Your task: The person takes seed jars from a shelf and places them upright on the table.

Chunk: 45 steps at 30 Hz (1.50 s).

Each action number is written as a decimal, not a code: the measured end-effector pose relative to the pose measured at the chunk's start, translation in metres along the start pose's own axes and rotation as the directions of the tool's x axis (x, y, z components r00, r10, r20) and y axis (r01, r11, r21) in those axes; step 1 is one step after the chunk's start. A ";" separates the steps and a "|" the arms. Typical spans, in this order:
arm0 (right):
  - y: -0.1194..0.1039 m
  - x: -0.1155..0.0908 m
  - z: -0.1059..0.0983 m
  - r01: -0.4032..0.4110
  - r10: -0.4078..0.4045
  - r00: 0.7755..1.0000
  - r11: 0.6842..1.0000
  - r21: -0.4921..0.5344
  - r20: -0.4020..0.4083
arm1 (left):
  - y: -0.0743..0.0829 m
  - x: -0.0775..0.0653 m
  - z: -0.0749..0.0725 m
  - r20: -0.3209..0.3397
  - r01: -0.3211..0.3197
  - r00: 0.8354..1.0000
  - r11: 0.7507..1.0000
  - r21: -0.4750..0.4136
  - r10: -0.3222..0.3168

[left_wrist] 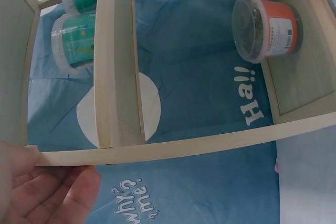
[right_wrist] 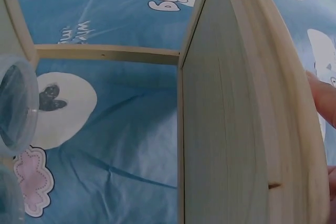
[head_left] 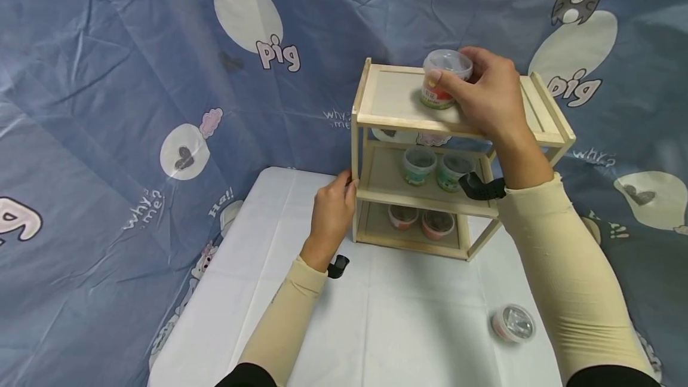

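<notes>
My right hand (head_left: 491, 91) grips a clear plastic tub (head_left: 438, 99) with a red and green label, thumb in front, at the top board of a three-tier wooden shelf (head_left: 389, 91). In the right wrist view, only fingers of that hand (right_wrist: 324, 98) show beyond the top board; the tub is hidden. My left hand (head_left: 332, 208) holds the shelf's left front post (left_wrist: 184, 149), thumb and fingers on either side. Two green-labelled tubs (head_left: 418, 166) stand on the middle tier. Two red-labelled tubs (left_wrist: 278, 30) sit on the bottom tier.
Another lidded tub (head_left: 513, 323) lies on the white table (head_left: 408, 315), at the front right. A blue printed cloth (head_left: 134, 76) hangs behind and beside the table. Black wrist mounts (head_left: 337, 266) stick out by both hands.
</notes>
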State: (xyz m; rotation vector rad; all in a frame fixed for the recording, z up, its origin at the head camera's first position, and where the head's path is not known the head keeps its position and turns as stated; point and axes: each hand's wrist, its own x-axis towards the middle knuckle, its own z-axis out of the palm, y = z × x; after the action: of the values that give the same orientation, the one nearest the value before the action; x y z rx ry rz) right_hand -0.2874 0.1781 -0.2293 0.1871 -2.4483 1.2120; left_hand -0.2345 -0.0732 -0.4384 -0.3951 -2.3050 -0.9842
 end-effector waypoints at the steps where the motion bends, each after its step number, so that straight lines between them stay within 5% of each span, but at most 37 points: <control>1: 0.001 0.000 0.000 0.001 -0.001 1.000 1.000 0.002 -0.008 | 0.000 0.000 0.000 0.000 -0.001 1.000 1.000 -0.001 0.001; 14: 0.009 -0.009 -0.013 0.040 -0.024 0.996 0.982 0.183 -0.090 | 0.000 0.001 -0.001 0.009 0.002 1.000 1.000 0.002 -0.002; 21: 0.014 -0.027 -0.029 0.060 -0.034 0.990 0.978 0.199 -0.134 | 0.001 0.002 -0.001 0.023 0.005 1.000 1.000 0.003 -0.005; 34: 0.004 -0.072 -0.052 0.179 -0.143 0.968 0.969 0.170 -0.204 | 0.002 0.003 -0.001 0.019 0.019 1.000 1.000 -0.008 -0.019; 45: 0.003 -0.127 -0.057 0.283 -0.257 0.950 0.949 0.140 -0.180 | 0.004 0.003 -0.001 0.016 0.039 0.999 0.999 -0.017 -0.038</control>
State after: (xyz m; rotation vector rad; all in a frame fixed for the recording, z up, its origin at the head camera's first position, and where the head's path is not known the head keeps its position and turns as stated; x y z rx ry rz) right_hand -0.1565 0.2179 -0.2525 0.4413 -2.1042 1.2526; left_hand -0.2344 -0.0716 -0.4341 -0.3678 -2.3270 -1.0241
